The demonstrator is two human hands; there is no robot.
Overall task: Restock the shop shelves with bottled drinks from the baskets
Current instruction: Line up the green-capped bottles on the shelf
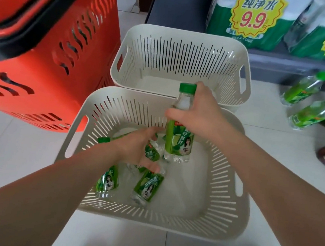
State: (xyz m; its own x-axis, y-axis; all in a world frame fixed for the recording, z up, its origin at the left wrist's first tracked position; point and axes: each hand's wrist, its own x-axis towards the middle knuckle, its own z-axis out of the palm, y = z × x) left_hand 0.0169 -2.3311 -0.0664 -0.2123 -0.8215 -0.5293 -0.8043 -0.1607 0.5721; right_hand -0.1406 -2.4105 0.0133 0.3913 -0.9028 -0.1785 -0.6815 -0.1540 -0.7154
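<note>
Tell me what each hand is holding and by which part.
The right hand grips an upright green-labelled bottle by its shoulder, under the cap. The left hand is down among bottles lying in the near basket; a grip cannot be told.

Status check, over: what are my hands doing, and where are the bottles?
Right hand grips upright bottle by the neck, inside near basket. Left hand open over lying bottles. Nothing in the way.

A shop: price signs (257, 14) on stacked water packs (245, 34), an orange shopping basket (50, 55).
</note>
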